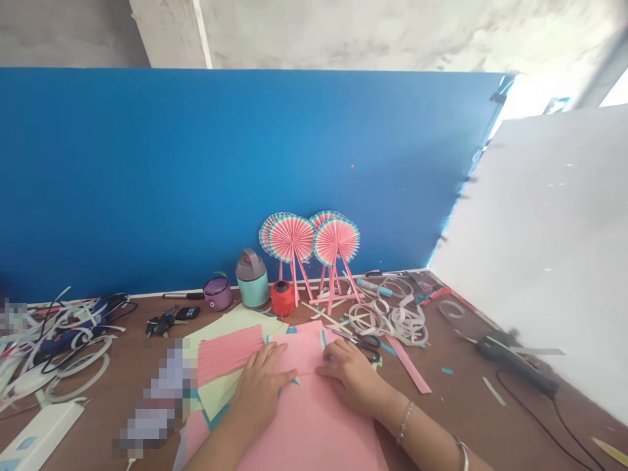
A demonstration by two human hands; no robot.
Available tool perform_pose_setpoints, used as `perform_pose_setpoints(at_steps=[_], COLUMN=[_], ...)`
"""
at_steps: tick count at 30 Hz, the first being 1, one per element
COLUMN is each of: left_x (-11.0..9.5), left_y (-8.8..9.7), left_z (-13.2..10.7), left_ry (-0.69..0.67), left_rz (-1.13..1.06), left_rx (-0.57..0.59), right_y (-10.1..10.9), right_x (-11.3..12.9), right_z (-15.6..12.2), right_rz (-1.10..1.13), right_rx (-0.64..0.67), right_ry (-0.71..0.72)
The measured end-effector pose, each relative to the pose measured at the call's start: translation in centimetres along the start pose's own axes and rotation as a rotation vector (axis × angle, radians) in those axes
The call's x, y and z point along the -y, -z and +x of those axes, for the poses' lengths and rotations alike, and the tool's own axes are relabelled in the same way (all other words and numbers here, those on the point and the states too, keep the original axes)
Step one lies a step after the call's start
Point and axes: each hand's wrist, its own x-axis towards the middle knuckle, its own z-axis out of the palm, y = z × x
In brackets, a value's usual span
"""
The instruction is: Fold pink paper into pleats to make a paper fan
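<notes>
Head view: the left hand (260, 386) is lying spread on pink paper (318, 418) toward the desk's (451, 418) near edge; the right hand (350, 373) is resting apart, fingers curled, and whether it is pinching cannot be told. Uneven pressure could be skewing the paper; scissors (363, 341) lying beside the right hand could be snagging it on any slip. The paper is appearing smooth, matte; a pleated sheet (230, 353) is showing narrow ridges; round fans (291, 239) are standing toward the far edge.
</notes>
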Motion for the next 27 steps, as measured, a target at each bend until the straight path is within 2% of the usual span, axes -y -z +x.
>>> perform_pose_setpoints(at_steps=[3, 7, 13, 15, 18, 21, 24, 27], left_x=[0.6, 1.6, 2.6, 2.1, 0.4, -1.4, -2.2, -1.9], left_y=[0.3, 0.8, 1.0, 1.1, 1.1, 1.0, 0.5, 0.2], left_z=[-0.2, -0.6, -1.3, -1.2, -0.8, -0.3, -0.1, -0.5], left_ry=[0.028, 0.066, 0.199, 0.22, 0.219, 0.289, 0.368, 0.376], left_rz=[-0.017, -0.034, -0.102, -0.247, -0.538, -0.789, -0.817, -0.663], left_rx=[-0.036, -0.143, -0.341, -0.312, -0.195, -0.152, -0.235, -0.366], right_y=[0.8, 1.1, 0.5, 0.5, 0.4, 0.5, 0.8, 1.0], right_x=[0.0, -0.2, -0.8, -0.7, 0.1, 1.6, 2.9, 3.3], right_z=[-0.1, -0.3, -0.5, -0.4, -0.2, 0.0, 0.1, -0.2], right_rz=[0.0, -0.038, -0.043, 0.023, 0.098, 0.097, 0.068, 0.046], right_rx=[0.023, 0.033, -0.051, -0.135, -0.279, -0.296, -0.206, -0.196], right_ry=[-0.026, 0.027, 0.068, 0.098, 0.194, 0.294, 0.344, 0.357])
